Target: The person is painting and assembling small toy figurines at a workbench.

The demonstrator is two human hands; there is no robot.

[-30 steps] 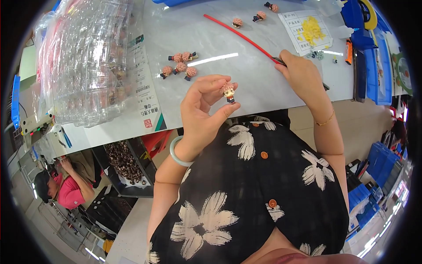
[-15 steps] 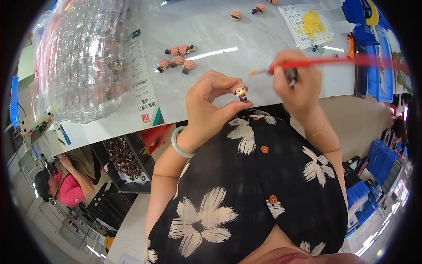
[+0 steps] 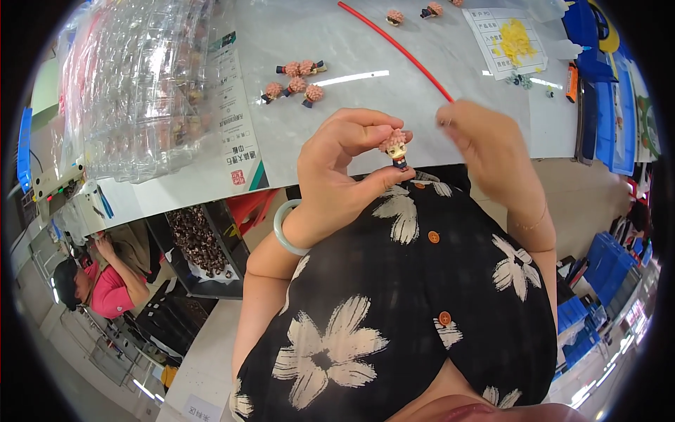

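Fingertips of the left hand [image 3: 337,176] pinched a small pink-haired toy figure with a dark body [image 3: 395,148], thumb below at its feet and forefinger curled over from above, so the little face stayed turned up toward the head camera and clear of the palm. That hand was raised just off the near edge of the bench [image 3: 316,133], wrist bent back, a pale green bangle [image 3: 284,231] sitting on the forearm.

The right hand [image 3: 492,151] was closed around the near end of a long thin red stick [image 3: 397,48], the fingers bunched on it just beside the figure; the stick ran away from it toward the far edge of the bench, angled like a pen or brush. Its working tip could not be made out.

Further out, a cluster of similar pink-haired figures [image 3: 295,79] lay near the middle of the bench, and two more [image 3: 411,13] sat by the far edge. A heap of clear plastic blister trays [image 3: 133,84] covered the left end, and a white printed sheet with a yellow blot [image 3: 510,42] lay toward the far right corner.
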